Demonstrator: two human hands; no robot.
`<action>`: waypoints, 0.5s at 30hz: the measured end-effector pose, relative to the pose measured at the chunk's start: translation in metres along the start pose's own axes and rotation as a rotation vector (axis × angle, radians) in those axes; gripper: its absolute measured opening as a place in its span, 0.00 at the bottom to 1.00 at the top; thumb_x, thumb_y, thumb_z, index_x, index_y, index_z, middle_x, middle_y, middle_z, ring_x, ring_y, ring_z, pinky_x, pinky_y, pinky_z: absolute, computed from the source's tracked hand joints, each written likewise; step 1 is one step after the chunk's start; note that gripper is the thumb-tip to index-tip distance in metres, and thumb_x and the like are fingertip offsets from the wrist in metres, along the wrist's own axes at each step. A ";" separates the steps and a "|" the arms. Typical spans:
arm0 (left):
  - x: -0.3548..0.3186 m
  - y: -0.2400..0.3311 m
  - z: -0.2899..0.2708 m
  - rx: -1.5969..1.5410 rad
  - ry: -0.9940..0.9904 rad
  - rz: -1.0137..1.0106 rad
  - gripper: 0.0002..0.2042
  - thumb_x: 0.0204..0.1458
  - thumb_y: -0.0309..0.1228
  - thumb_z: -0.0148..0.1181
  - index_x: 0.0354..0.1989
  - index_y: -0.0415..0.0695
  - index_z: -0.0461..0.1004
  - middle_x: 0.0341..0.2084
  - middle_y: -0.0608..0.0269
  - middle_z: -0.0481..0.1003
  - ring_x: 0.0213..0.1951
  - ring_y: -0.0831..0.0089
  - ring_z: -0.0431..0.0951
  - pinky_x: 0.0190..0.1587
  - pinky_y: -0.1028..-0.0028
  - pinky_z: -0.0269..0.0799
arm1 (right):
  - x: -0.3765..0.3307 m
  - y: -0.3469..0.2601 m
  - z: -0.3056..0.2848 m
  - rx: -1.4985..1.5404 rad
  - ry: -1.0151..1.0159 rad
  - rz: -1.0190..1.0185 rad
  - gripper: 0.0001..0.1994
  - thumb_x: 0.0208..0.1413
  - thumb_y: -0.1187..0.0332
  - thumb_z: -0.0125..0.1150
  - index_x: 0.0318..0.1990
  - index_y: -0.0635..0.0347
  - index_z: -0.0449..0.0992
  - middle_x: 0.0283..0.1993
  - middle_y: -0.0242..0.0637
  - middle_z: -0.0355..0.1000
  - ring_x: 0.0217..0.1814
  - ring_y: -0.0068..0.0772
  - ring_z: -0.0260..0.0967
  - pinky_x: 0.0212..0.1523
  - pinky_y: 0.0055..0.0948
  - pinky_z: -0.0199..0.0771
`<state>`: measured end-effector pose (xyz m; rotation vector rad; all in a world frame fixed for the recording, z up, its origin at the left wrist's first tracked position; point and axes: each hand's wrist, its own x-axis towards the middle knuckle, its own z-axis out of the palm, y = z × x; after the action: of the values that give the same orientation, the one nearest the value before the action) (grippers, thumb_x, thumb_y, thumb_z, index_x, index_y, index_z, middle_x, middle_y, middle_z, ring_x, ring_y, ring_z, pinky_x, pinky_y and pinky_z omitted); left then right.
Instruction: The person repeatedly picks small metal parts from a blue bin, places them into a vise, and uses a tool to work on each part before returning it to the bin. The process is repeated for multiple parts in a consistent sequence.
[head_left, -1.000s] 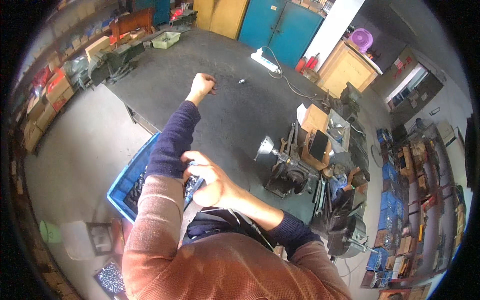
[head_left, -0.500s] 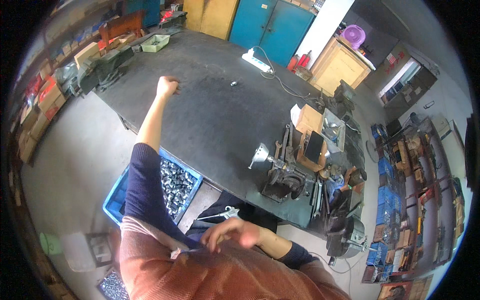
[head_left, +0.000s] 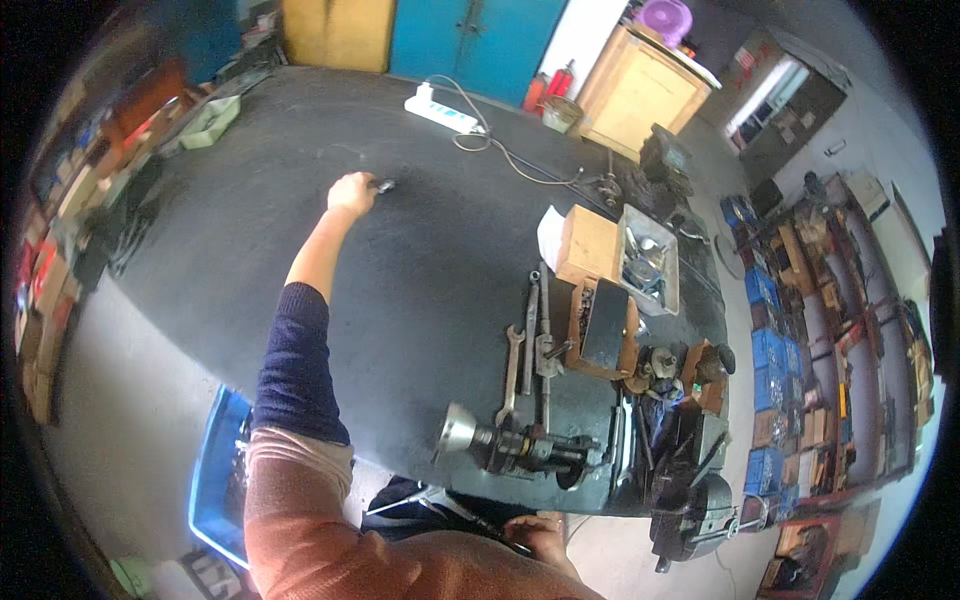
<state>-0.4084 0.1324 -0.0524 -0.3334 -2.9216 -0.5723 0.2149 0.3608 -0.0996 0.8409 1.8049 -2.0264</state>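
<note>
My left hand reaches far across the dark workbench. Its fingers are closed at a small shiny metal part, which pokes out past the fingertips on the right. Down by the bench's near edge, close to my body, is my right hand, fingers curled; what they hold, if anything, is partly hidden. Beside it, over my dark-clothed lap, lies a silver air blow gun with a dark hose running toward that hand.
A clamping fixture with a silver cone stands at the near right, beside wrenches. Farther right are cardboard boxes and a grey parts tray. A white power strip trails its cable. A blue crate sits low left.
My left hand has moved forward and right to the small metal part. The right hand has dropped from my chest to beside the blow gun. The view has shifted.
</note>
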 end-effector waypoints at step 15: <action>0.003 0.020 0.021 0.243 0.079 0.161 0.07 0.40 0.31 0.55 0.29 0.45 0.73 0.27 0.55 0.75 0.34 0.58 0.76 0.40 0.60 0.69 | -0.010 -0.023 -0.012 0.234 0.164 0.090 0.10 0.49 0.73 0.45 0.34 0.70 0.73 0.29 0.42 0.72 0.30 0.33 0.70 0.34 0.28 0.70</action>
<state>-0.4082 0.1597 -0.0644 -0.4958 -2.8121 -0.2001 0.2118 0.3748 -0.0754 1.1648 1.5953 -2.1947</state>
